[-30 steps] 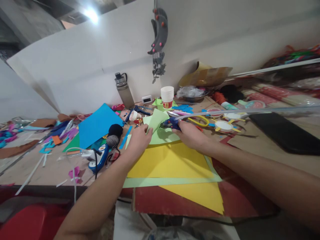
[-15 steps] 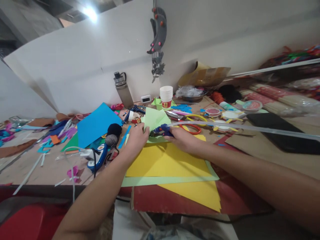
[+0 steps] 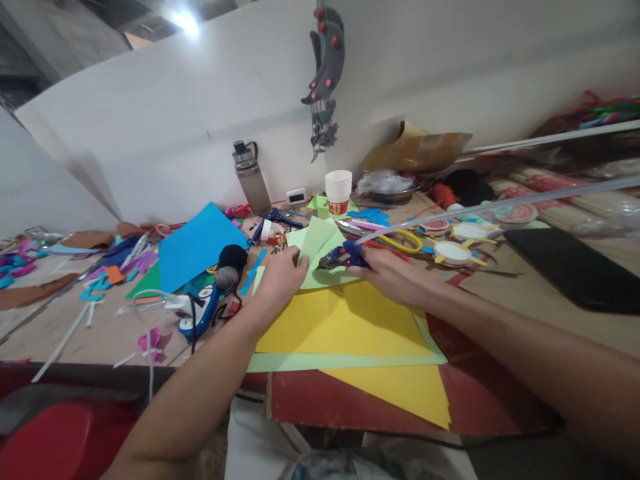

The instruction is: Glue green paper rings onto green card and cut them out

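My right hand (image 3: 387,270) is wrapped round a blue hot glue gun (image 3: 345,255), its nozzle pointing left and down onto light green paper (image 3: 314,243). A long clear glue stick (image 3: 450,215) runs from the back of the gun up to the right. At the paper's left side, my left hand (image 3: 285,273) pinches it, fingertips near the fold. Part of the paper stands up, folded. Beneath both hands lie yellow sheets (image 3: 330,320) over a larger pale green sheet (image 3: 350,361).
Left stand a blue sheet (image 3: 203,247), a blue-white device (image 3: 199,313) and yarn balls (image 3: 233,258). Behind are a bottle (image 3: 251,180), paper cups (image 3: 339,190) and yellow-handled scissors (image 3: 403,241). A black tablet-like slab (image 3: 575,267) lies right. A grey crescent ornament (image 3: 327,60) hangs at the wall.
The glue gun has lifted slightly and tilted, its glue stick now rising more steeply to the right. My left hand stays on the green paper. The whole view has shifted slightly.
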### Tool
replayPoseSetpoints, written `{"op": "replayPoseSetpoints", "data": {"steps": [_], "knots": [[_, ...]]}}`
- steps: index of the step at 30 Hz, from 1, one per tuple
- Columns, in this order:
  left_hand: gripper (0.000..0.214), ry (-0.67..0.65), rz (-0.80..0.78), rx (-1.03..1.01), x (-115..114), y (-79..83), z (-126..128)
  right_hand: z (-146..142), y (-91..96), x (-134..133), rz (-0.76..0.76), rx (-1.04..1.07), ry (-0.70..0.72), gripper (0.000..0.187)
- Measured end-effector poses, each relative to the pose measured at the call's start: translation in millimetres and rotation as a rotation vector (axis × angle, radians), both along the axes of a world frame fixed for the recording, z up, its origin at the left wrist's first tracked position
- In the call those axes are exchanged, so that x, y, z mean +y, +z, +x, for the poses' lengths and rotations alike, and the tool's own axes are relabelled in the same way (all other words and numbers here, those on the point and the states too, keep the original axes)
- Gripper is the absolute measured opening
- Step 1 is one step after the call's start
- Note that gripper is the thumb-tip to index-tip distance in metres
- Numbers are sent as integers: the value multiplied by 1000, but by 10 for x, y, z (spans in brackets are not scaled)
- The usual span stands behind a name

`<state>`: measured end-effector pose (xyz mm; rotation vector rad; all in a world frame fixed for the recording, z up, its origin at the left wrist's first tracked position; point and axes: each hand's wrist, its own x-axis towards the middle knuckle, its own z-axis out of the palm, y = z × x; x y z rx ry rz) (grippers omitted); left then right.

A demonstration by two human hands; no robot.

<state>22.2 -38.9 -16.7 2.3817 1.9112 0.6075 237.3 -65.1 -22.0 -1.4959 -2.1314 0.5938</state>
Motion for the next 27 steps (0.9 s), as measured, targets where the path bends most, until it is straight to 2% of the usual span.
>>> {"op": "replayPoseSetpoints", "data": {"steps": [4,11,15,17,21,22,26,27], "knots": [[28,-19,7,-29,11,-20,-4,-95,-33,-38,-51,-76,38,21],[28,-14,-20,-32,-8,-14,11,-97,-23,-38,21,-86,12,17],[29,-24,-18,-41,-12,-3,16,-144,-26,-63,-27,-19,118,18],[30,-13,-12,-31,-6,-2,14,-145,-24,-52,-16,-28,116,20],[31,-5,-21,-29,-3,-7,9,-10,14,-6,21,-133,-40,22],[31,-7,-26,-34,-6,-7,9,42,30,0,5,-126,-33,21],[31,-40,-31,-58,-29,-1,12,220,99,18,-48,-23,138,25],[32,-43,-32,-62,-34,3,12,248,113,27,-41,-35,127,26]]}}
